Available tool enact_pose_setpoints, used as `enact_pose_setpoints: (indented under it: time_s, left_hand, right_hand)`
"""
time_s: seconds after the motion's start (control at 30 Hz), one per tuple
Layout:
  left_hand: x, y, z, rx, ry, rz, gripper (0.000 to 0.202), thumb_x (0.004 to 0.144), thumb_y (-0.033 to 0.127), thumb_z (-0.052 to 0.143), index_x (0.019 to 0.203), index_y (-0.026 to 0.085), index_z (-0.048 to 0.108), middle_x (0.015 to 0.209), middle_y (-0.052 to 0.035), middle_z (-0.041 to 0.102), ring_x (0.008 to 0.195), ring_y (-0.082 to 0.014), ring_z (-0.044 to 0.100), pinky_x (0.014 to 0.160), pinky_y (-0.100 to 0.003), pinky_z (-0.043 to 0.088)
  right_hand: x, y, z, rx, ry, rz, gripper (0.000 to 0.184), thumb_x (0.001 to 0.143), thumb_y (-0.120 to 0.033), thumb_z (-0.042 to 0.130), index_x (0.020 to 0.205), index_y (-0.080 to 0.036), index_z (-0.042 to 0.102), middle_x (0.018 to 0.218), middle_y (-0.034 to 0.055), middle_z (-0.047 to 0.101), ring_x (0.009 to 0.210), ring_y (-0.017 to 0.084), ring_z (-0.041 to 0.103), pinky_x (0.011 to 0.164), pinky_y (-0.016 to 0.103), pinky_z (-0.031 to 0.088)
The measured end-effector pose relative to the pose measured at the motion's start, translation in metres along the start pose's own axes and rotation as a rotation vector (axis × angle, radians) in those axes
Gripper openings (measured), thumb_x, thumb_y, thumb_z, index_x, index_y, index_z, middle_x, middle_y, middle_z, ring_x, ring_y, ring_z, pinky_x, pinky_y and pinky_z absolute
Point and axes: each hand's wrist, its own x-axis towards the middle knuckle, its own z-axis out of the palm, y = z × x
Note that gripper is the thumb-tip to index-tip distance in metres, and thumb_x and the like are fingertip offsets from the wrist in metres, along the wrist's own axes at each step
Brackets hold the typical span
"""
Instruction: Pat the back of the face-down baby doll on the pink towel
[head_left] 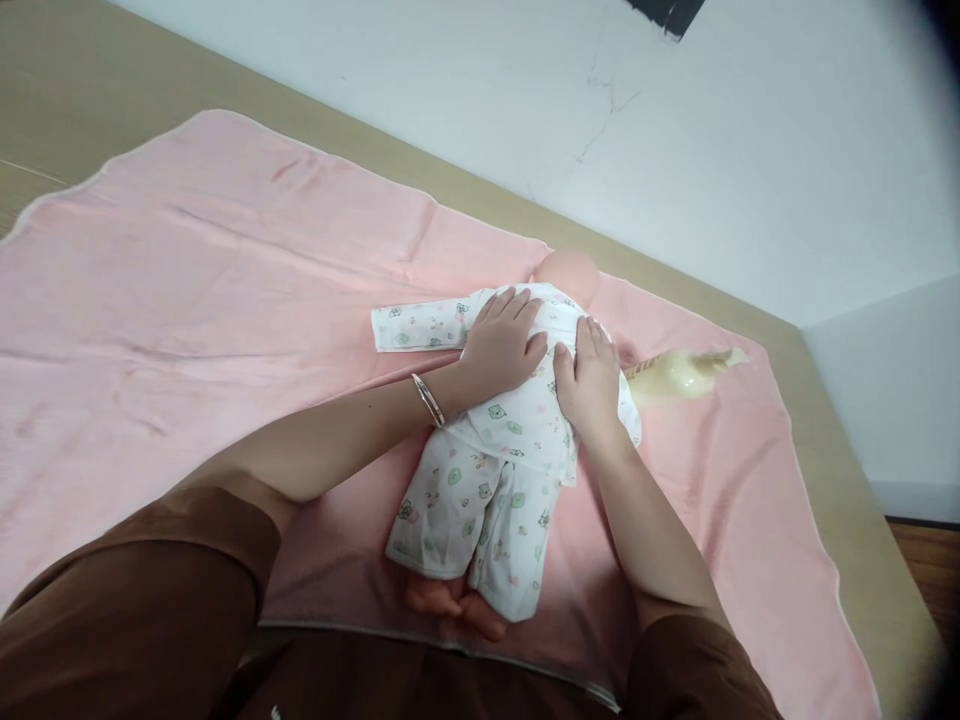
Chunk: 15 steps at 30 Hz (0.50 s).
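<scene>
A baby doll (pixel 568 272) lies on a pink blanket, its head toward the wall and its feet toward me. It wears a white printed top (pixel 517 415) and matching trousers (pixel 450 500). My left hand (pixel 501 340) rests flat on the upper left of the top, fingers stretched out. On the upper right of the top lies my right hand (pixel 590 385), also flat, with the thumb apart. Neither hand holds anything. One sleeve (pixel 420 327) stretches out to the left. The doll's face is not visible.
The pink blanket (pixel 187 300) covers much of a wooden table (pixel 315 120). A pale yellow bottle (pixel 682 373) lies on its side on the blanket, right of the doll. Beyond the table's far edge stands a white wall (pixel 480 90).
</scene>
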Motion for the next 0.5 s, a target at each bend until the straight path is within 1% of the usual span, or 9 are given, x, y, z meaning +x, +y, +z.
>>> enact_pose_setpoints:
  time_s: [0.1, 0.2, 0.33, 0.5]
  left_hand:
    - [0.0002, -0.0004, 0.0004, -0.001, -0.001, -0.002, 0.049, 0.094, 0.029, 0.047, 0.138, 0.009, 0.054, 0.147, -0.0174, 0.054, 0.143, -0.0327, 0.043, 0.122, -0.052, 0.032]
    - [0.0003, -0.0006, 0.0006, 0.001, 0.009, 0.008, 0.05, 0.093, 0.028, 0.048, 0.138, 0.007, 0.054, 0.146, -0.0178, 0.055, 0.142, -0.0332, 0.044, 0.123, -0.05, 0.032]
    - [0.0, 0.0, 0.0003, 0.002, 0.018, 0.0, 0.049, 0.093, 0.028, 0.048, 0.137, 0.008, 0.055, 0.146, -0.017, 0.055, 0.141, -0.0329, 0.045, 0.122, -0.05, 0.033]
    - [-0.0003, 0.0004, 0.0004, -0.009, 0.021, -0.017, 0.049, 0.093, 0.029, 0.05, 0.137, 0.009, 0.055, 0.147, -0.0169, 0.054, 0.142, -0.0324, 0.044, 0.122, -0.049, 0.033]
  right_hand:
    - [0.0007, 0.0007, 0.0005, 0.013, 0.003, 0.004, 0.062, 0.101, -0.044, 0.031, 0.151, -0.008, 0.038, 0.158, 0.0211, 0.041, 0.149, 0.033, 0.034, 0.121, 0.059, 0.027]
    - [0.0009, 0.0005, 0.0004, 0.024, 0.002, 0.003, 0.063, 0.101, -0.044, 0.03, 0.151, -0.008, 0.039, 0.158, 0.0208, 0.041, 0.149, 0.034, 0.034, 0.121, 0.058, 0.025]
    - [0.0007, -0.0003, 0.0, 0.03, 0.009, 0.003, 0.061, 0.101, -0.045, 0.03, 0.151, -0.01, 0.039, 0.157, 0.0197, 0.042, 0.149, 0.034, 0.035, 0.12, 0.059, 0.026]
    - [0.0026, 0.0029, 0.0003, 0.013, -0.026, -0.015, 0.062, 0.101, -0.043, 0.03, 0.152, -0.009, 0.036, 0.158, 0.0216, 0.04, 0.15, 0.034, 0.032, 0.12, 0.06, 0.026]
